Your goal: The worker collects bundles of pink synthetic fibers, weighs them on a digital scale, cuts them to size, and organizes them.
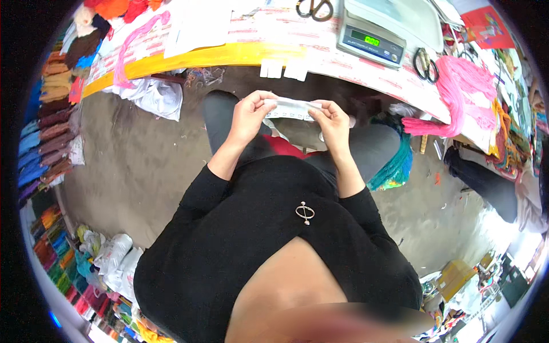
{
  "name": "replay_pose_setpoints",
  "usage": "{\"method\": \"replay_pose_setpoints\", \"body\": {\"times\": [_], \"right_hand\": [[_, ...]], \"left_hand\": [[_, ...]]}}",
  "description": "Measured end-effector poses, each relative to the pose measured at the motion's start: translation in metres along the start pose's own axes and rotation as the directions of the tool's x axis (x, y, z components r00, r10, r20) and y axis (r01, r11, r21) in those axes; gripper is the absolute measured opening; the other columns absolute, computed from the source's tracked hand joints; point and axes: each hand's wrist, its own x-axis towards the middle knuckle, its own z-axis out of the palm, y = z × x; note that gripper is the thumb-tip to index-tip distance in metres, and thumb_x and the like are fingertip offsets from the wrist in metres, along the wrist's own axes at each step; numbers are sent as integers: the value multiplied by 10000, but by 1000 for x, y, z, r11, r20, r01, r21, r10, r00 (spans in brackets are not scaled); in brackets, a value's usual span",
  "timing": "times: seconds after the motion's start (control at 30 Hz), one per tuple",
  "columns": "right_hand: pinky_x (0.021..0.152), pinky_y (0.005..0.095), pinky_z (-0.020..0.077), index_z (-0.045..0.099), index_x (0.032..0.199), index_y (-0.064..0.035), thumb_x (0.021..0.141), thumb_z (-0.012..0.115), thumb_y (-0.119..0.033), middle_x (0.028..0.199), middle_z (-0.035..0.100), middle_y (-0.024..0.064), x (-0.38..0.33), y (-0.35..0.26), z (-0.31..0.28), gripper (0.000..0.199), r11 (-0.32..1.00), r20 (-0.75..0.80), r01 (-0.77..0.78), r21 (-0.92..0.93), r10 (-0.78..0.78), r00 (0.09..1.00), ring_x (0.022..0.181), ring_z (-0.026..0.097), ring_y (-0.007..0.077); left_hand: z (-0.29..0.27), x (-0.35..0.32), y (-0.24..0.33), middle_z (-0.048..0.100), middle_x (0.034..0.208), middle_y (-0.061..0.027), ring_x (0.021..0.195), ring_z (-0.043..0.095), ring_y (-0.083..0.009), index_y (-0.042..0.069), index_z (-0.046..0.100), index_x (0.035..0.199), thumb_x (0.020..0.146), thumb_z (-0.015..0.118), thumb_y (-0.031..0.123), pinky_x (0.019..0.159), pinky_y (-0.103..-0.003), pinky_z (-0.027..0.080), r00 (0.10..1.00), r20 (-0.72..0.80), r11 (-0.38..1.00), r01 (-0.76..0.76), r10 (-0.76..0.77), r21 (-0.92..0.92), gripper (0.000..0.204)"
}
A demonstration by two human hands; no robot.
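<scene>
Between both hands, above my lap, a small white strip of paper or plastic (293,110) is stretched out level, with a row of dark print along its lower edge. My left hand (251,114) pinches its left end between thumb and fingers. At the other end my right hand (333,119) grips it the same way. Whether the strip is a label or a flat little bag cannot be made out. Both hands are in front of the table's near edge, below the tabletop.
On the table (251,54) are a digital scale (372,41), black scissors (314,8), another pair of scissors (425,64) and pink yarn (466,94). A white bag (154,98) hangs under the left edge. Teal yarn (394,157) lies by my right knee. Coloured yarn stacks (54,134) line the left.
</scene>
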Motion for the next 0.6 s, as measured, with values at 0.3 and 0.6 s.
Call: {"method": "replay_pose_setpoints", "body": {"times": [0.3, 0.6], "right_hand": [[613, 214, 439, 590, 784, 34, 771, 647, -51, 904, 539, 61, 42, 26, 74, 103, 915, 55, 338, -219, -335, 941, 617, 516, 108], [571, 193, 471, 574, 929, 6, 846, 586, -65, 792, 597, 24, 43, 17, 126, 110, 995, 153, 60, 83, -72, 986, 667, 545, 58]], "left_hand": [[-72, -6, 7, 477, 890, -24, 738, 530, -119, 16, 651, 825, 753, 633, 10, 680, -222, 434, 903, -275, 884, -195, 331, 424, 74], [-117, -7, -3, 591, 772, -6, 737, 519, -67, -16, 604, 848, 823, 583, 48, 694, -210, 420, 952, -272, 981, -93, 138, 169, 72]]}}
